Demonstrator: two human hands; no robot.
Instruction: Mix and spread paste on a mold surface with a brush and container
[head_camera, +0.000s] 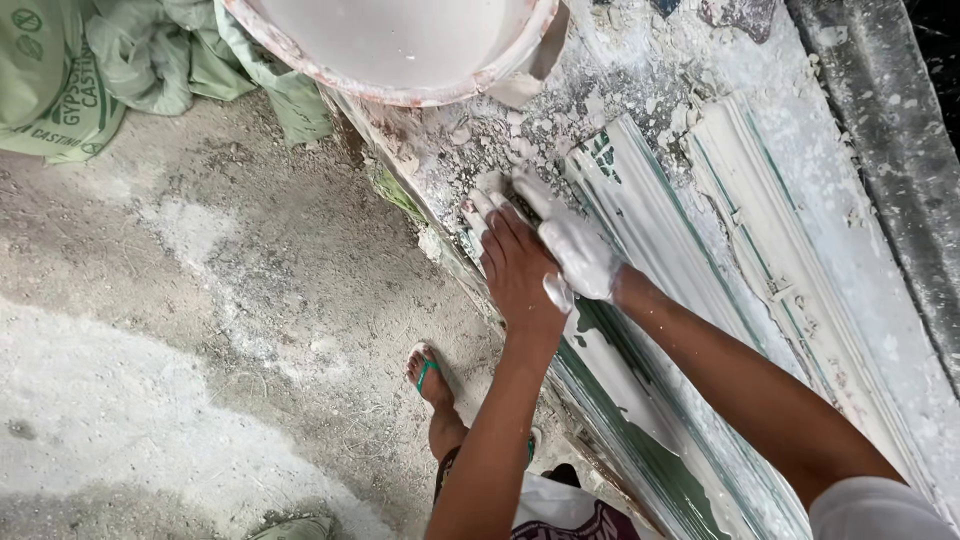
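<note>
Plaster-caked right hand (577, 255), left hand (515, 270), ridged, seemingly wet mould (640, 220)

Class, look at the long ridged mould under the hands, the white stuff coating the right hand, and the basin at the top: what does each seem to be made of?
Mould: probably fibreglass or plastic, green showing through a chalky white crust.
Coating on the right hand: wet plaster, it seems; smooth, white, clinging.
Basin: likely plastic, reddish rim, plaster-smeared, holding white mix.
</note>
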